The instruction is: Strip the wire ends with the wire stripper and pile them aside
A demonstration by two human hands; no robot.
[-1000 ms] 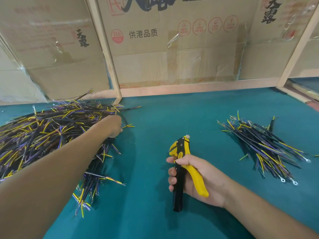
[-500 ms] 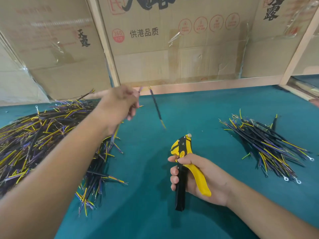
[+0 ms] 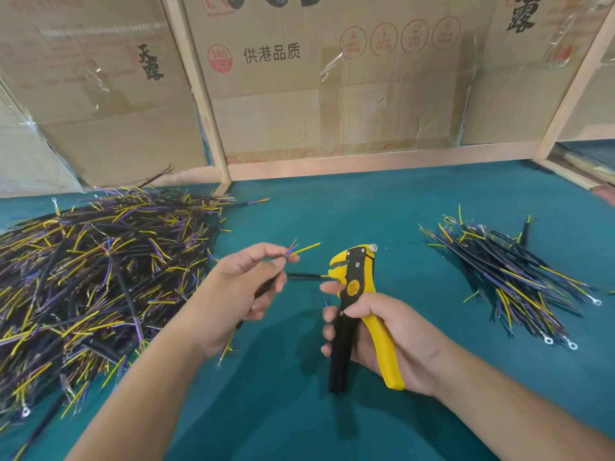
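A person's right hand (image 3: 382,331) grips the handles of a yellow-and-black wire stripper (image 3: 357,304) at about 5 o'clock from the middle of the green bench (image 3: 332,211), the tool standing nearly upright with its head pointing away from the person. The left hand (image 3: 239,291), at about 7 o'clock from centre, pinches a black-sheathed wire (image 3: 301,277) between thumb and fingers; the wire runs toward 3 o'clock, and its yellow tip sits at the stripper's toothed head, though whether it is inside the teeth cannot be told. A second set of loose ends (image 3: 296,251), purple and yellow, fans out above the left hand's fingertips toward 1 o'clock. A large heap of wires (image 3: 93,267) in black, yellow and purple fills the bench at 9 o'clock, just beside the left forearm. A smaller pile (image 3: 506,277), some of its wires tipped with metal ring terminals, lies at 3 o'clock, well apart from the hands. Cardboard boxes (image 3: 332,94) with printed characters stand behind a wooden frame (image 3: 199,94) at 12 o'clock.
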